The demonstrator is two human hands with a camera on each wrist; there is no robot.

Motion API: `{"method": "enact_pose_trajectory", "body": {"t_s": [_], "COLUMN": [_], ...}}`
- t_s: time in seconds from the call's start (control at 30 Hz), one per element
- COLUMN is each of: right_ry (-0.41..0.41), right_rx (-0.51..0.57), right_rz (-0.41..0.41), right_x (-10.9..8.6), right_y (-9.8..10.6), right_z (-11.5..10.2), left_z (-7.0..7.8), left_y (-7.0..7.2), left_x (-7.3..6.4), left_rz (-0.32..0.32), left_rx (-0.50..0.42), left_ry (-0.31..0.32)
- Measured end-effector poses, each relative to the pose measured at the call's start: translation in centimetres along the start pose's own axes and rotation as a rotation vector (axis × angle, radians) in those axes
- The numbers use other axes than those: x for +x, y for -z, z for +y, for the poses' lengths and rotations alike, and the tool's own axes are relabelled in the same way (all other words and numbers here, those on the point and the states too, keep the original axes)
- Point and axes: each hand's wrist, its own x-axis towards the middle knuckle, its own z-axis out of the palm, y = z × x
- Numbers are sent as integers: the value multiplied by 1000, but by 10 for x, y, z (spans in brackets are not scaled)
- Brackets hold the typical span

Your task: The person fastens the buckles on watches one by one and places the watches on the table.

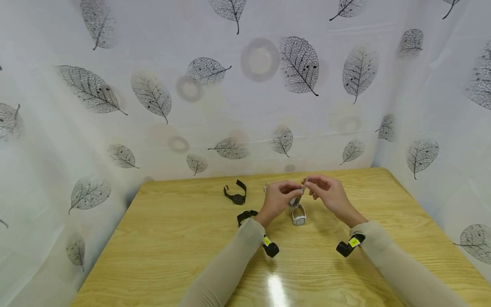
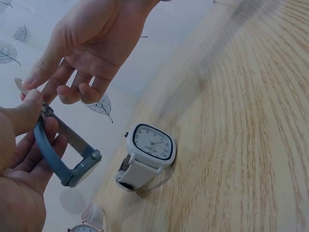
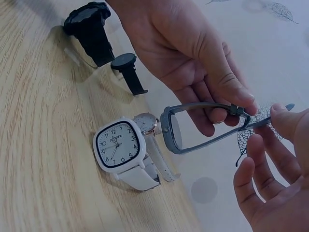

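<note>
A grey-blue wristwatch (image 1: pixel 294 202) hangs between my two hands above the table, its strap forming a closed loop. My left hand (image 1: pixel 279 198) pinches it at the buckle, with the case (image 3: pixel 167 129) dangling below. The pointed strap end, which passes through the buckle, is pinched between thumb and forefinger of my right hand (image 1: pixel 330 196); the other right fingers are loosely curled. A white square-faced watch (image 2: pixel 153 143) lies on the table just beneath. The held watch's dial faces away or edge-on in the wrist views.
On the wooden table (image 1: pixel 172 238), a thin black watch (image 1: pixel 238 199) lies at the back left and a bulkier black watch (image 3: pixel 89 21) nearer, beside my left wrist. A small pale-strapped watch (image 3: pixel 146 122) lies behind the white one. Leaf-printed curtains (image 1: pixel 230 106) enclose the table.
</note>
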Motion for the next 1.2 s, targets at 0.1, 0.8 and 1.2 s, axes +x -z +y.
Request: {"method": "enact_pose_trajectory", "body": {"t_s": [0.1,0.8,1.2], "right_ry": [-1,187,343], "right_rx": [-22,-285,-475], "right_rz": [19,-1,-12], "right_x": [0,1,2], "right_y": [0,4,4], "right_z": [0,-2,-9], "left_z": [1,2,4], "left_y": [2,5,6], "left_x": [0,-2,-1], "left_rz": [-8,124,126], "left_rx": [14,-134,-125], "left_ry": [14,32,-11]}}
